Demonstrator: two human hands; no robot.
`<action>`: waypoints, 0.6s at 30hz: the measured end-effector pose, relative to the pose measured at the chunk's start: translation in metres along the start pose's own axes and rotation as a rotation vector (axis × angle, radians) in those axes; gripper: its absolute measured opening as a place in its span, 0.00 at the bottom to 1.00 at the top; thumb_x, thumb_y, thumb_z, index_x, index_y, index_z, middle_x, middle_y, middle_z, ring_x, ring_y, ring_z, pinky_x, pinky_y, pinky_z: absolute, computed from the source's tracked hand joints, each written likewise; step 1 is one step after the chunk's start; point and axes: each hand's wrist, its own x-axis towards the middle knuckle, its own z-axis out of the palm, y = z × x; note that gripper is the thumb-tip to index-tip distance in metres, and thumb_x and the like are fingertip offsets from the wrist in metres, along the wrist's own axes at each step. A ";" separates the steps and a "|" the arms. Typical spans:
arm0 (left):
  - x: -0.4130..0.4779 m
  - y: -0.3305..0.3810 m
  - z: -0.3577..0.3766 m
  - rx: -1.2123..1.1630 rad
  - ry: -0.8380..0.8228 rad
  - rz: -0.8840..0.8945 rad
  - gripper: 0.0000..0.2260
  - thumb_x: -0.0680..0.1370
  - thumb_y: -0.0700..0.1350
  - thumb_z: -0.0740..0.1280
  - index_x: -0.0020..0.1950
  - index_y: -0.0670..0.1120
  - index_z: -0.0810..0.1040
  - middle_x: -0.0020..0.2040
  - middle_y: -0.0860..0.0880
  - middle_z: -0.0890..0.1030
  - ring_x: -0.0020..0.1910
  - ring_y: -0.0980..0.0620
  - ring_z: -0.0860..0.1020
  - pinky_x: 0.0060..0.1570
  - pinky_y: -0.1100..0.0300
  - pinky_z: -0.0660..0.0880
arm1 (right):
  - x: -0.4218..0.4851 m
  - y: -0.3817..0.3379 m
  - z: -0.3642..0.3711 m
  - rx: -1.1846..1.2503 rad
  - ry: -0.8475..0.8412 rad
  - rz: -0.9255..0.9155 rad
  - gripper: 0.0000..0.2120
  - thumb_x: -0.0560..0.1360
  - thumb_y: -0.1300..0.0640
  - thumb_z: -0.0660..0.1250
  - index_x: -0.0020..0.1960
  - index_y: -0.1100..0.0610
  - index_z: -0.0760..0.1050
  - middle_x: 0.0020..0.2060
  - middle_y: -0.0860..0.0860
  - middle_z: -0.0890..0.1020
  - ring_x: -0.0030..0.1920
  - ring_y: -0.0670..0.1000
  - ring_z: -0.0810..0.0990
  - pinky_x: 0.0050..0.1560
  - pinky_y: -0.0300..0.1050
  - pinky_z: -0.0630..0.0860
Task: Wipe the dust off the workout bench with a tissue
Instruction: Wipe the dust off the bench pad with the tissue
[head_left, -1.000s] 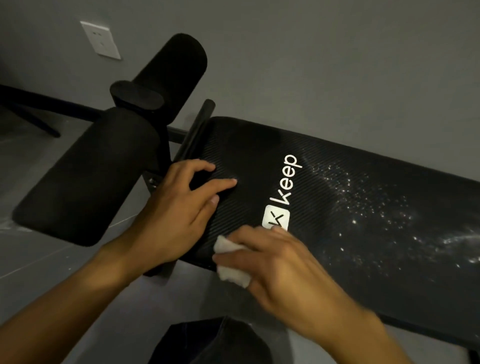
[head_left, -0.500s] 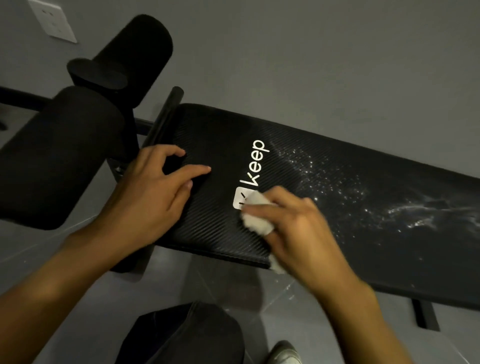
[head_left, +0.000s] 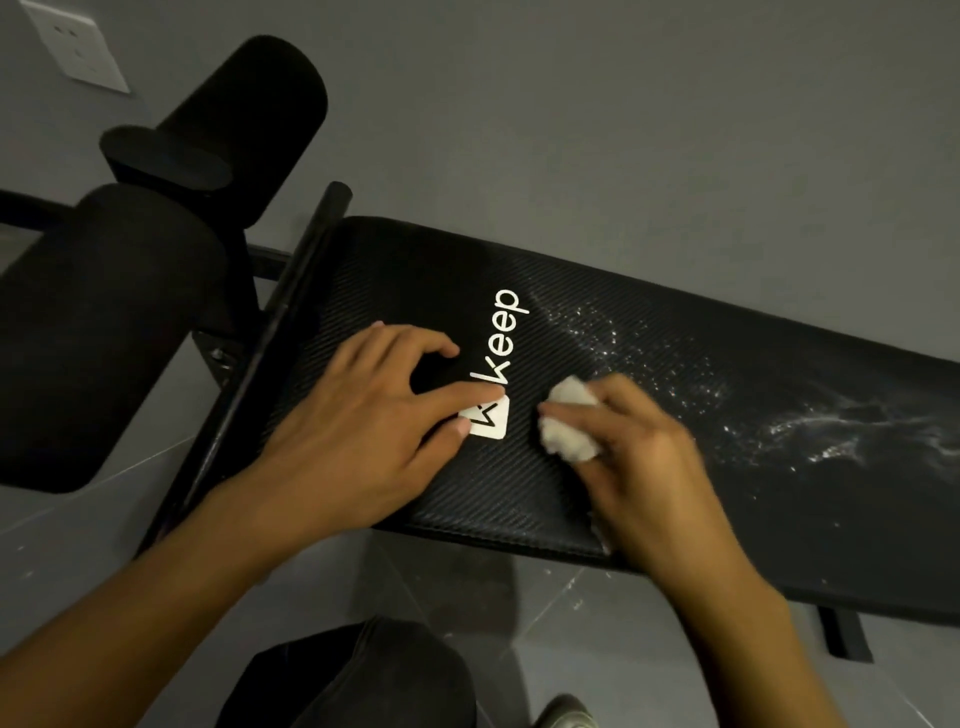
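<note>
From the head camera, a long black padded workout bench (head_left: 779, 519) with a woven pattern stands by a grey wall.

The left hand (head_left: 363, 415) rests on the near end of the workout bench. Its fingers are spread apart and hold nothing, and one straight finger lies across the white square of the white "keep" logo (head_left: 506, 332).

The right hand (head_left: 639, 457) is just beside it, to the right of the logo. Its fingers are curled tight round a white crumpled tissue (head_left: 569, 426), which presses down on the bench top.

White dust (head_left: 810, 426) lies in specks and streaks on the bench, further right of the tissue.

Two fat black foam rollers (head_left: 244, 119) stick out at the left end. A white wall socket (head_left: 78, 47) is at the top left. Below is a grey tiled floor (head_left: 104, 519) and a knee (head_left: 353, 675) in dark cloth.
</note>
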 end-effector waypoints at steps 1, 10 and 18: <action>0.001 0.001 0.000 0.006 -0.008 -0.001 0.19 0.81 0.58 0.56 0.71 0.61 0.74 0.68 0.50 0.70 0.68 0.49 0.68 0.74 0.46 0.61 | -0.003 -0.011 0.004 -0.018 -0.056 -0.058 0.12 0.79 0.53 0.67 0.61 0.45 0.80 0.55 0.43 0.76 0.53 0.48 0.78 0.51 0.53 0.76; 0.004 0.005 0.000 0.021 -0.015 -0.034 0.20 0.80 0.60 0.56 0.71 0.62 0.73 0.68 0.51 0.70 0.68 0.49 0.68 0.70 0.47 0.65 | 0.078 0.020 0.005 -0.132 0.041 -0.024 0.09 0.78 0.55 0.67 0.54 0.44 0.81 0.48 0.42 0.75 0.47 0.47 0.77 0.52 0.59 0.76; 0.039 0.011 -0.006 0.108 -0.063 -0.023 0.26 0.77 0.66 0.49 0.73 0.63 0.69 0.72 0.48 0.66 0.73 0.47 0.63 0.75 0.43 0.59 | 0.087 0.028 -0.003 -0.182 -0.036 -0.037 0.22 0.76 0.62 0.64 0.65 0.43 0.78 0.56 0.46 0.78 0.56 0.53 0.76 0.57 0.56 0.69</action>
